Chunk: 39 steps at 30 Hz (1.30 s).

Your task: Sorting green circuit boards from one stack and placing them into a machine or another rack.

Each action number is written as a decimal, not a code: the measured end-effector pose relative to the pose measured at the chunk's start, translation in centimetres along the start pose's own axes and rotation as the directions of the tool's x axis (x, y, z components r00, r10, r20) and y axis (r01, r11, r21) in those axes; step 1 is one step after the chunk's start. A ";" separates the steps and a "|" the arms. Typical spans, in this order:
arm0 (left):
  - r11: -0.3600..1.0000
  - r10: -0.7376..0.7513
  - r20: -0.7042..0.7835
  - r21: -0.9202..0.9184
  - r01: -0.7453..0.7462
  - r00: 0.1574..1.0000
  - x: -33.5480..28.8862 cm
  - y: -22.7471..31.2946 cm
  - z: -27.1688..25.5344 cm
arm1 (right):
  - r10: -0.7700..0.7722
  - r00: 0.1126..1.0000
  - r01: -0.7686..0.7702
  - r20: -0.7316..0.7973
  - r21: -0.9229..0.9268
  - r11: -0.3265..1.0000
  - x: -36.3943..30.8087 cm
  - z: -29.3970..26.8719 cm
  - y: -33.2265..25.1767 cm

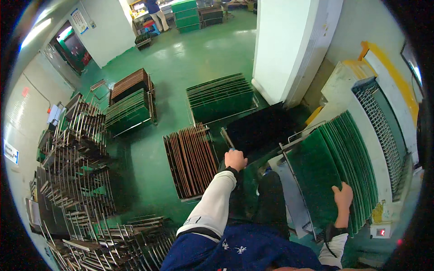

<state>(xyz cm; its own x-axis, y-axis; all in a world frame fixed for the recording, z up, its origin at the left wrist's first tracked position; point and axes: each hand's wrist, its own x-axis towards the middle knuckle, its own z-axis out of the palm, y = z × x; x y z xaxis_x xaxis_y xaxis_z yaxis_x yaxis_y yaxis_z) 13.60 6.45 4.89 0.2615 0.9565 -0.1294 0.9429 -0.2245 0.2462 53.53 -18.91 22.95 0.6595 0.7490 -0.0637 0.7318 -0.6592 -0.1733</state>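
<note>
Head view: L hand (236,160) loosely curled by a metal rack (224,137) w/ flat black sheets (262,128); R hand (343,195) part-open against thin, flat green panels (316,169) (can't tell if either grips), upright in a wire-framed rack (292,174), person's R side. Glossy green floor (181,58).

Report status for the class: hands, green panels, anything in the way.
Right hand on racked green panels. Left hand curled near black panel, hold unclear. No obstruction visible at right hand.
</note>
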 end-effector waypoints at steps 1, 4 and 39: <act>1.000 0.011 -0.004 -0.021 -0.011 1.000 0.1 0.3 0.1 | -0.058 0.998 0.059 -0.022 0.042 0.997 -0.2 0.7 1.1; 0.999 0.011 -0.036 -0.051 -0.013 0.999 0.3 0.0 0.3 | -0.199 0.962 0.199 -0.186 -0.017 0.980 -0.4 2.1 2.3; 0.989 0.125 -0.036 -0.069 -0.127 0.991 0.6 -0.3 0.5 | 0.329 0.921 0.236 -0.210 0.971 -0.041 -2.6 -21.1 12.1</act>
<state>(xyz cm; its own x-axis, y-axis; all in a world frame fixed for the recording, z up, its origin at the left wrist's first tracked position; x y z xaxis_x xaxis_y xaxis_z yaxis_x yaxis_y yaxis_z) 13.63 7.01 4.25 0.3696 0.9271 -0.0625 0.8853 -0.3309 0.3267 64.29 -30.32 41.76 0.8841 0.4585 0.0906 -0.0410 0.2692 -0.9622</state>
